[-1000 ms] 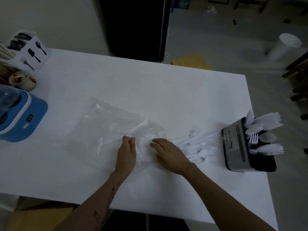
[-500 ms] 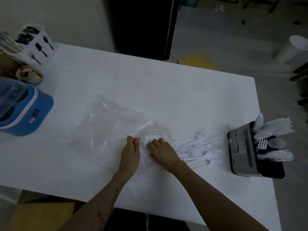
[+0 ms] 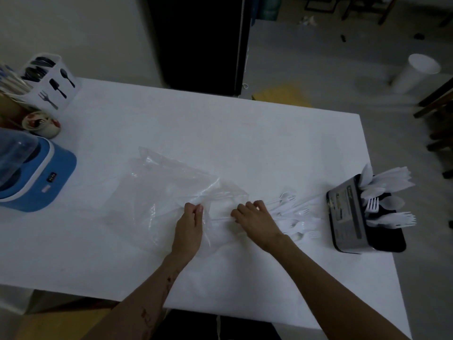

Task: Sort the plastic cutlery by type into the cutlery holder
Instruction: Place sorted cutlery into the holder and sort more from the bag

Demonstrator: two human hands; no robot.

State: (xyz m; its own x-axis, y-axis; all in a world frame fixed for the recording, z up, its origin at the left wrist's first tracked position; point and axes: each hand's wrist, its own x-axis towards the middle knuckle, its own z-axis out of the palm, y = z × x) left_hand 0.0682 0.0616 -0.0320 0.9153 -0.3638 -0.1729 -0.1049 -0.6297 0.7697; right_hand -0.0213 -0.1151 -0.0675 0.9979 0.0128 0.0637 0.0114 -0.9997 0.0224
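A clear plastic bag [image 3: 171,192] lies crumpled on the white table [image 3: 220,133]. My left hand [image 3: 190,227] pinches the bag's edge near its mouth. My right hand [image 3: 255,220] rests with curled fingers on the bag's mouth, at the handles of a pile of white plastic forks and spoons [image 3: 294,214] that fans out to the right. The black and grey cutlery holder [image 3: 348,217] stands at the table's right edge with several white forks, spoons and knives [image 3: 384,192] standing in it.
A white cutlery caddy with black icons [image 3: 52,82] stands at the far left corner, next to a small bowl [image 3: 40,122]. A blue appliance [image 3: 36,173] sits at the left edge. A white bin [image 3: 414,72] and dark chairs stand on the floor to the right.
My view has shifted slightly. My right hand has curled its fingers at the bag's mouth, and my left hand has closed into a pinch on the bag. The cutlery pile lies as before.
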